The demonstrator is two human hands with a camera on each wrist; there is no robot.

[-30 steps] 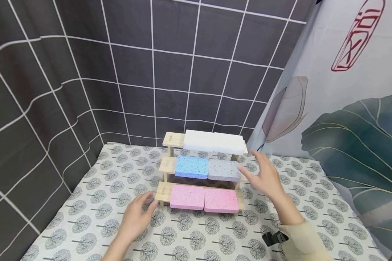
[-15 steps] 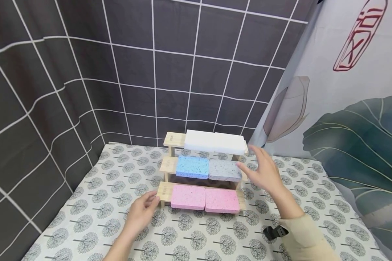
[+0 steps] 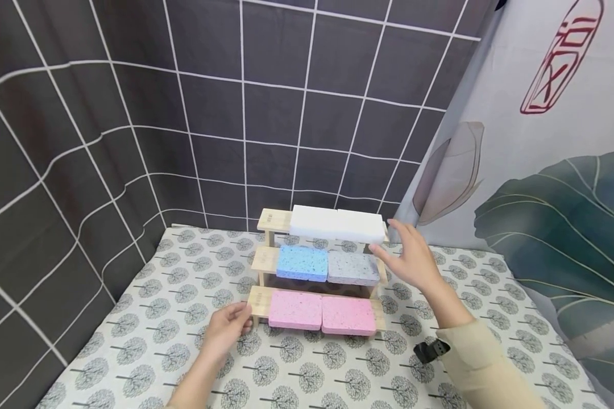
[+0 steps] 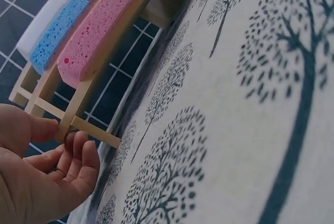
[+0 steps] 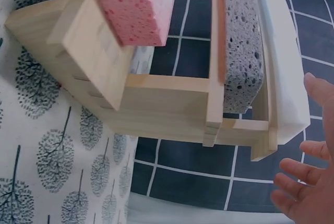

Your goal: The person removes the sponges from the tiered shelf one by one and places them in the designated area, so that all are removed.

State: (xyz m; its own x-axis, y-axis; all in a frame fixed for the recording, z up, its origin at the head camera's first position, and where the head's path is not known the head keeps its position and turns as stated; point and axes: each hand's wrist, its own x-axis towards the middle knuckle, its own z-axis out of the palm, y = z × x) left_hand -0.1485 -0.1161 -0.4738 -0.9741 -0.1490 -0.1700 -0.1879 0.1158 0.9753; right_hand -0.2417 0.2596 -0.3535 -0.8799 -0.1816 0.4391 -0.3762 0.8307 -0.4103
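A three-step wooden rack (image 3: pixel 260 300) stands on the cloth. Two pink sponges (image 3: pixel 295 310) lie side by side on its lowest step, a blue sponge (image 3: pixel 302 263) and a grey sponge (image 3: pixel 353 268) on the middle one. Two white sponge-like blocks (image 3: pixel 360 226) lie on the top step. My left hand (image 3: pixel 227 326) pinches the left end of the lowest step; in the left wrist view the thumb is above the board and the fingers curl beneath. My right hand (image 3: pixel 413 260), fingers spread, is beside the rack's upper right end, apart from the white block in the right wrist view.
A pale cloth (image 3: pixel 148 352) with a tree print covers the table. Dark grid-patterned fabric (image 3: pixel 271 108) hangs behind and to the left. A light curtain (image 3: pixel 537 221) with a large leaf print hangs on the right.
My left hand has moved right and taken hold of the lowest step's end. My right hand has risen slightly from beside the grey sponge to the top step's level. The rack has barely moved.
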